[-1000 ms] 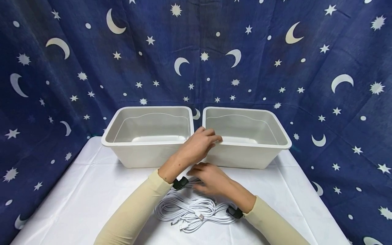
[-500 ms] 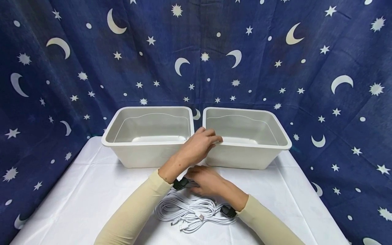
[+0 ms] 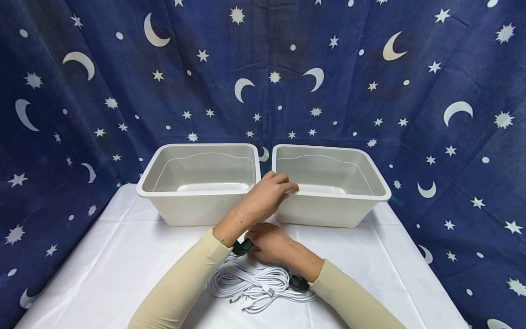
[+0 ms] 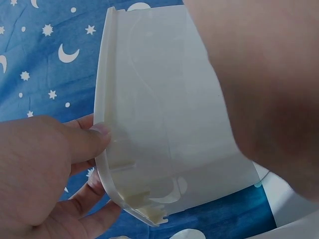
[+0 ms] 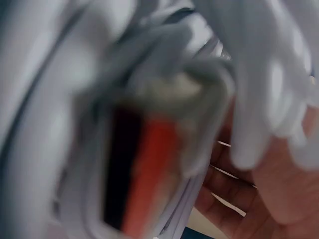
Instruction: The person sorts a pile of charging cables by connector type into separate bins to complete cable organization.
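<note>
My left hand [image 3: 271, 189] grips the near rim of the right-hand off-white plastic bin [image 3: 320, 210], close to its left corner. In the left wrist view, the thumb of the left hand [image 4: 47, 169] lies over the rim and the fingers sit behind it. Beneath the left forearm, my right hand [image 3: 269, 242] is at the far end of a pile of coiled white USB cables [image 3: 250, 278]. Cable loops [image 5: 249, 99] cross close before its palm in the right wrist view, with its fingers [image 5: 232, 186] behind. I cannot tell whether these fingers close on a cable.
A second off-white bin [image 3: 197, 205] stands left of the first, a narrow gap between them. Both rest on a white-covered table [image 3: 107, 260] in front of a dark blue curtain [image 3: 267, 55] with moons and stars. A black wrist strap [image 3: 242, 246] is near the right fingertips.
My right hand has slid a little left and down over the cables, further under the left forearm. The left hand and both bins stay where they were.
</note>
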`<state>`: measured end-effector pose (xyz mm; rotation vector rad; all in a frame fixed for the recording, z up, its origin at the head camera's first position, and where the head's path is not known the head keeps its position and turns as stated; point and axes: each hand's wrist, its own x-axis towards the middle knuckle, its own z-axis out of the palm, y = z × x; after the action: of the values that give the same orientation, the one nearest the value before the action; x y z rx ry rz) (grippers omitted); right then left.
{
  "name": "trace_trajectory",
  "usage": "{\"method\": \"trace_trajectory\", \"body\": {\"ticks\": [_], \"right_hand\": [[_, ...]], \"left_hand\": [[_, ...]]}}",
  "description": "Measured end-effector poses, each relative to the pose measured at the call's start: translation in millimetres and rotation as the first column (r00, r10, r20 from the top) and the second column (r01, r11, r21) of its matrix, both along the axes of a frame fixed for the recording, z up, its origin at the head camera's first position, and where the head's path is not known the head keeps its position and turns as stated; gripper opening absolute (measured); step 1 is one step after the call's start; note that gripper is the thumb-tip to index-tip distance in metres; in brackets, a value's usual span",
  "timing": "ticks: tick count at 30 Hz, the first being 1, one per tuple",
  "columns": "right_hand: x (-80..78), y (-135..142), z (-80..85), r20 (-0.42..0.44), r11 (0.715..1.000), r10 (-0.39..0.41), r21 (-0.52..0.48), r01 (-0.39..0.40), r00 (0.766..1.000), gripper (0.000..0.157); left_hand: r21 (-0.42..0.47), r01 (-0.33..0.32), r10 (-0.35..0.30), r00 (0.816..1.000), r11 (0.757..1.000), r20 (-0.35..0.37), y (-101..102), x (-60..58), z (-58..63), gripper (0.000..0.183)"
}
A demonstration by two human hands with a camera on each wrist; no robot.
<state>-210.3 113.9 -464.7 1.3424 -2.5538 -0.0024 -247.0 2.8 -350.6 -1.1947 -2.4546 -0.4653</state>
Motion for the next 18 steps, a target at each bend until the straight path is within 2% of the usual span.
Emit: {"method": "trace_trajectory", "body": {"ticks": [10, 18], "right_hand": [[-2.3, 2.5, -5.0, -0.003, 1.000, -0.004, 0.027, 0.004, 1.000, 0.025], [0.4, 10.2, 4.0, 0.020, 0.997, 0.005, -0.079, -0.003, 1.000, 0.019]], "left_hand": [[-0.007, 0.003, -0.003, 1.000, 1.000, -0.009, 1.6, -1.5, -2.2, 0.025], [-0.015, -0.016, 0.016, 1.000, 1.000, -0.008, 0.8, -0.7, -2.0, 0.027]]}}
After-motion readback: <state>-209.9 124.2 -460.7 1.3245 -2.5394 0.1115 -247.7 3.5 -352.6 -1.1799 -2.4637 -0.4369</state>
